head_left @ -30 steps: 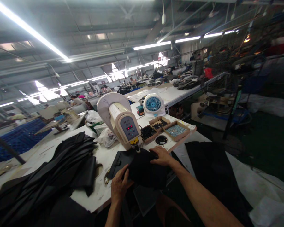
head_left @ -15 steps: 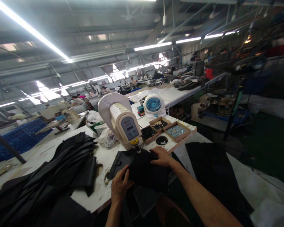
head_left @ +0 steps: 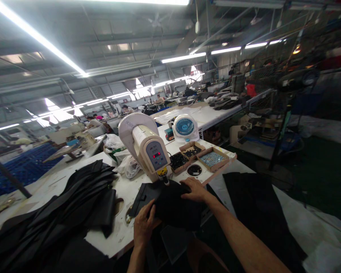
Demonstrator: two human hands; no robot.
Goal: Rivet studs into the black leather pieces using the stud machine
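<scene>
A black garment (head_left: 176,204) lies under the head of a cream button-fastening machine (head_left: 149,146), spread over the table's front edge and hanging down. My left hand (head_left: 143,223) grips its near left edge, thumb on top. On the right side, my right hand (head_left: 194,189) holds the cloth, fingers curled onto it close to the machine's tip (head_left: 166,181). That tip sits right at the cloth; whether it presses on it I cannot tell. A flap or waistband part (head_left: 143,195) of the garment shows left of the tip.
Black garments (head_left: 82,201) are heaped on the table at left, and another black piece (head_left: 250,197) lies at right. Cardboard trays (head_left: 213,157) of small metal parts stand beyond my right hand, near a blue-and-white fan (head_left: 185,127). Plastic bags (head_left: 129,165) lie left of the machine.
Red digits show on the machine's display, which looked dark before. My hands and the garment have stayed almost where they were.
</scene>
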